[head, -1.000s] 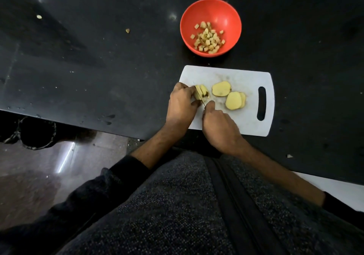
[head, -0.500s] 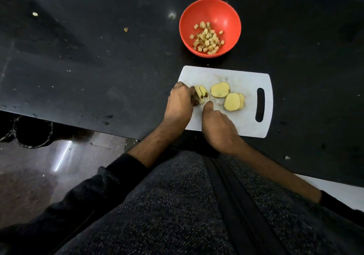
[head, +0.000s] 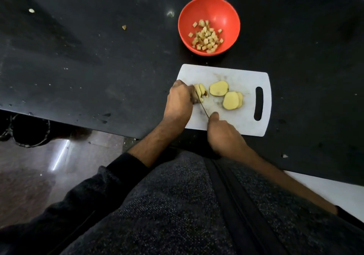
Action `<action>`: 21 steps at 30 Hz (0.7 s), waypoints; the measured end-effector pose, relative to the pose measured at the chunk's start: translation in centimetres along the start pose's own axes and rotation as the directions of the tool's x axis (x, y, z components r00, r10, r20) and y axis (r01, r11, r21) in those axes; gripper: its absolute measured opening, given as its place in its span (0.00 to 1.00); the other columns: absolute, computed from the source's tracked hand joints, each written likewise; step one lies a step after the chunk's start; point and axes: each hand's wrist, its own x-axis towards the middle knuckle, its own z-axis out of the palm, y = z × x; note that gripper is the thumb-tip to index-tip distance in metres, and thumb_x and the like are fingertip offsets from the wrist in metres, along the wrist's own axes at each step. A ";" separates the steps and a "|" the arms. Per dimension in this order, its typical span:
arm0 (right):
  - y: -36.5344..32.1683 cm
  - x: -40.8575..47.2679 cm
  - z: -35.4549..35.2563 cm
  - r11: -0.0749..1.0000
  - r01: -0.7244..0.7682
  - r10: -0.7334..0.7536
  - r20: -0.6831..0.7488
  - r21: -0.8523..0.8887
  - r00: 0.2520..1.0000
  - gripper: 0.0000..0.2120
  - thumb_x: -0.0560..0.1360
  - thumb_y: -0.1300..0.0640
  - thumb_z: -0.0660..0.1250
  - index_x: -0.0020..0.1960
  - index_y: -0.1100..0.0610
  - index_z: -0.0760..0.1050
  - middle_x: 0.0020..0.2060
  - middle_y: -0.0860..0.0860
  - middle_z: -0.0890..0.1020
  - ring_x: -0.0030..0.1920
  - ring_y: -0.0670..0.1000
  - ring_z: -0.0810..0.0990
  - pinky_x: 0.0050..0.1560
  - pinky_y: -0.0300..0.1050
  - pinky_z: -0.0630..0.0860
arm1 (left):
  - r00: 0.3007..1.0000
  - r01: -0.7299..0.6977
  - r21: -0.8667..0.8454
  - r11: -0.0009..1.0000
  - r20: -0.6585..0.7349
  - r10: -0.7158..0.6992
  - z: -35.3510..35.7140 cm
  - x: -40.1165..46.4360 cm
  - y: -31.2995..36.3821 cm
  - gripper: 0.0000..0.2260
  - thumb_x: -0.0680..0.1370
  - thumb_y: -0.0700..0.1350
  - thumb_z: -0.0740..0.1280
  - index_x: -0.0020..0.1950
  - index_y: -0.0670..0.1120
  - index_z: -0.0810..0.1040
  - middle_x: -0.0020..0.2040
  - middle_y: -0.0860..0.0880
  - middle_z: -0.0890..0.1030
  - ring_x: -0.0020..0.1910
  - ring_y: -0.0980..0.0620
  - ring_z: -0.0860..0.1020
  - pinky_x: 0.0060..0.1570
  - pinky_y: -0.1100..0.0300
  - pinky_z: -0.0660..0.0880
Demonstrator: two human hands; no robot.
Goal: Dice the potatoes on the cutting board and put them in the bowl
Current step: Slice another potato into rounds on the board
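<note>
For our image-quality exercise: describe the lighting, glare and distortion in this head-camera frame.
Head view: dim overall, the black countertop swallowing detail; a bright glare streak on the floor; wide-angle bending curves the counter edge; the white cutting board and red bowl stand out clearly; the thin knife blade is barely visible.

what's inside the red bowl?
The red bowl holds a pile of small diced potato cubes, heaped toward its near side. Whatever lies beneath the pile is hidden.
</note>
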 end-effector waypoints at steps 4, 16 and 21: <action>1.3 -1.5 0.5 1.000 0.029 -0.029 0.016 -0.005 0.999 0.09 0.80 0.62 0.54 0.59 0.62 0.62 0.45 0.60 0.79 0.46 0.64 0.81 0.39 0.52 0.68 | 0.989 0.150 -0.049 0.987 0.026 -0.149 0.3 0.5 -0.2 0.06 0.81 0.39 0.64 0.45 0.43 0.76 0.38 0.56 0.70 0.35 0.58 0.71 0.34 0.71 0.72; 2.8 0.2 -1.6 0.994 0.076 -0.045 -0.347 0.075 0.937 0.11 0.84 0.51 0.52 0.54 0.59 0.65 0.34 0.51 0.71 0.35 0.59 0.75 0.35 0.49 0.67 | 0.996 0.086 -0.128 0.988 -0.002 -0.087 -1.3 -0.6 0.2 0.23 0.73 0.43 0.77 0.66 0.44 0.78 0.55 0.48 0.76 0.47 0.53 0.78 0.50 0.58 0.78; 3.7 0.6 -1.7 0.992 0.057 -0.007 -0.406 0.112 0.914 0.11 0.84 0.51 0.52 0.54 0.59 0.65 0.33 0.53 0.75 0.34 0.59 0.76 0.34 0.47 0.67 | 0.998 -0.047 -0.110 0.993 -0.051 0.042 -1.5 -0.3 1.5 0.23 0.73 0.48 0.77 0.66 0.45 0.79 0.56 0.50 0.75 0.53 0.52 0.77 0.50 0.54 0.78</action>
